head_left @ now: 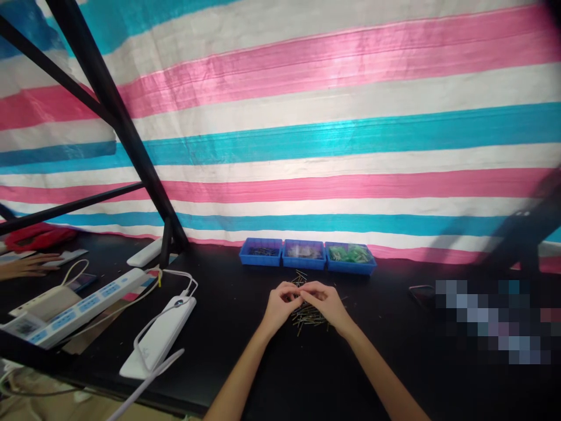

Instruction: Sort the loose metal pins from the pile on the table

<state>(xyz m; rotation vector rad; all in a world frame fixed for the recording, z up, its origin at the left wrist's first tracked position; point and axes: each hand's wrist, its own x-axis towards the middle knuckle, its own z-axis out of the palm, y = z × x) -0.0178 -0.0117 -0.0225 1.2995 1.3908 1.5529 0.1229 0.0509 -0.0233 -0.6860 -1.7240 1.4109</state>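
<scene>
Both arms reach forward and lean in, so the left hand (281, 304) and right hand (326, 299) meet in the middle. They are just over a messy pile of thin metal sticks (310, 318) on the flat black surface (228, 351). On each hand the fingers are bent and close together, with only a narrow gap, and the tips meet. I can't tell if they pinch something small. Behind the pile are three blue boxes (304, 264), low and shiny, in a row. The right one has green bits (350, 254) inside.
</scene>
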